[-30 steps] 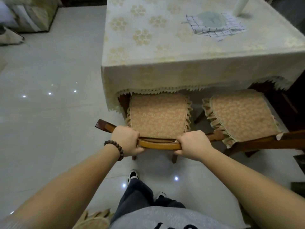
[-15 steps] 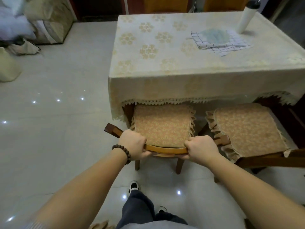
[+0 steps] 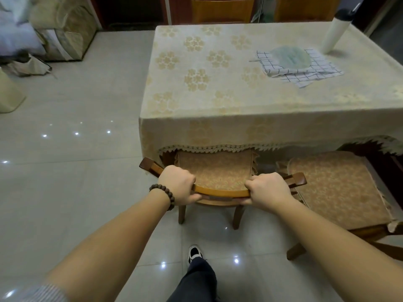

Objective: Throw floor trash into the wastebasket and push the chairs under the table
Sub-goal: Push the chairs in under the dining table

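A wooden chair (image 3: 221,194) with a tan patterned cushion stands in front of me, its seat partly under the table (image 3: 218,127), which wears a cream floral cloth with a lace hem. My left hand (image 3: 178,185), with a bead bracelet at the wrist, grips the curved top rail on the left. My right hand (image 3: 267,189) grips the same rail on the right. A second cushioned chair (image 3: 333,188) stands to the right, most of its seat out from under the table.
A checked cloth with a greenish round mat (image 3: 292,64) and a white tumbler (image 3: 334,31) sit on the table. A sofa with bags (image 3: 54,33) is at the back left. A pale container (image 3: 8,94) stands at the left edge. Glossy tiled floor surrounds me.
The chair has slid forward under the table, with less of its cushion showing below the lace hem. Both hands stayed on the top rail and moved away from me with it.
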Available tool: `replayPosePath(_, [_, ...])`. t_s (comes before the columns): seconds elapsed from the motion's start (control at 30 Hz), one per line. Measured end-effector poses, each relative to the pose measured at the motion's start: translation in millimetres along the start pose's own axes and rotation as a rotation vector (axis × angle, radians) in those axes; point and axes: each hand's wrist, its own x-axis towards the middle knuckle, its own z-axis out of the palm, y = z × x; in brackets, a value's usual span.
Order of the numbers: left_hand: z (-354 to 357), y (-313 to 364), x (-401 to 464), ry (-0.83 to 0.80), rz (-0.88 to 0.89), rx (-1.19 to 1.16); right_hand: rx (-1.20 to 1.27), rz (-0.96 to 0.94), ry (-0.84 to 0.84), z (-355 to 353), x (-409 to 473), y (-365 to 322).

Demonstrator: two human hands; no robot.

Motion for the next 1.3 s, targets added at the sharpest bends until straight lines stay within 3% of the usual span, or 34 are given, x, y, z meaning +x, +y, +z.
replayPosePath(0.47, [-15.9, -56.4, 110.5, -0.039, -0.046, 0.005, 0.010, -0.030, -0.070, -11.4, 101.7, 89.1])
replayPosePath(1.0, [-11.4, -30.3, 196.2, -0.083, -0.221, -0.096, -0.014, -0.188, -0.087, 16.5, 157.5, 192.8])
replayPosePath(1.17, [-8.6, -35.8, 193.9, -0.147, -0.252, -0.091, -0.006, -0.099, -0.095, 20.6, 155.1, 182.8])
replayPosePath(1.3, [-4.6, -25.0, 183.0, -0.067, -0.408, -0.064, 0.006, 0.115, 0.030, 20.9, 135.6, 169.0])
